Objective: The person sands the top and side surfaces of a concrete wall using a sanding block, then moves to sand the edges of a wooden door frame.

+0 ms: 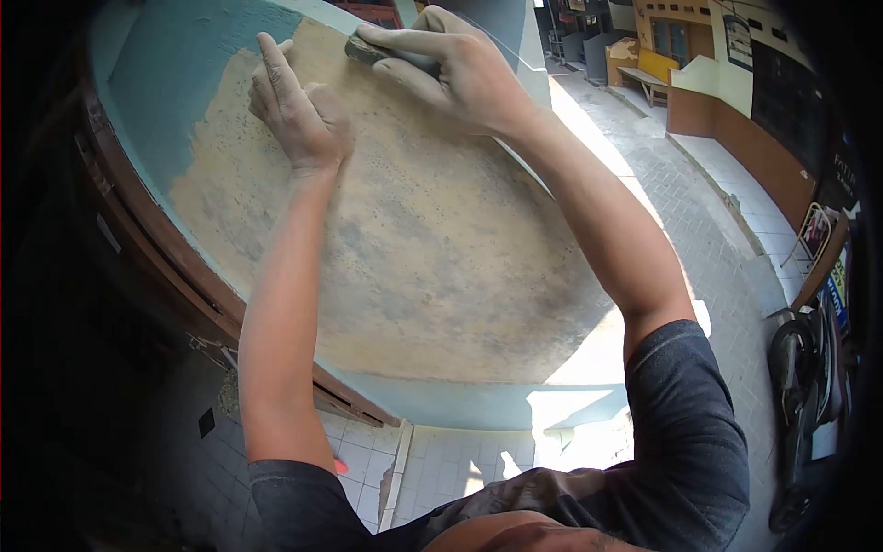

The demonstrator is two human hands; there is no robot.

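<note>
A wall panel fills the middle of the view, its surface a mottled beige and grey patch with small pits and dark smudges. Blue-green paint covers its upper left part. My right hand, dusty pale, grips a small dark sanding block near the panel's top edge, thumb below and fingers above. To the left, my left hand is against the panel, also dusty. Its index finger points up and the thumb stands apart; nothing shows in it. Some of its other fingers are partly hidden.
A brown wooden frame borders the panel on the left. Below is a white tiled floor. On the right run a paved lane, a bench with a yellow back and a parked motorbike.
</note>
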